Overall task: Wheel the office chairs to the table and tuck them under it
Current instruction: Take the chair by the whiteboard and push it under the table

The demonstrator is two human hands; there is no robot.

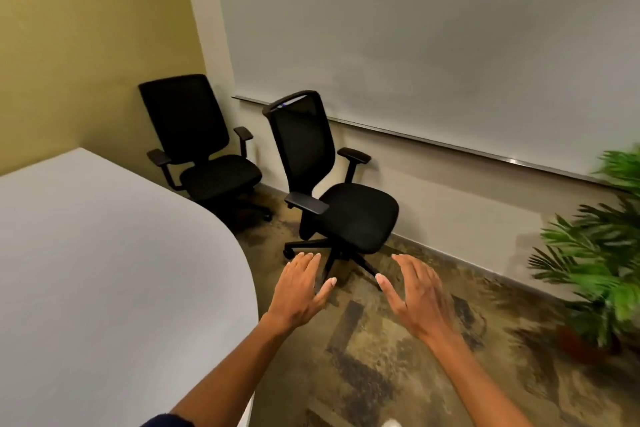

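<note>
Hands out ahead of me, left hand (300, 288) and right hand (417, 291) both spread wide, holding nothing, near office chair (332, 180) untouched, worktop (104, 270) left.

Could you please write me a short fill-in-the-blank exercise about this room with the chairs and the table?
1. The number of black office chairs near the wall is ____.
2. The left hand and the right hand both reach forward and hold ____.
3. The nearer chair stands to the ____ of the corner chair.
4. The green plant stands at the ____ edge of the view, across from the white table.

Missing words: two; nothing; right; right
</note>
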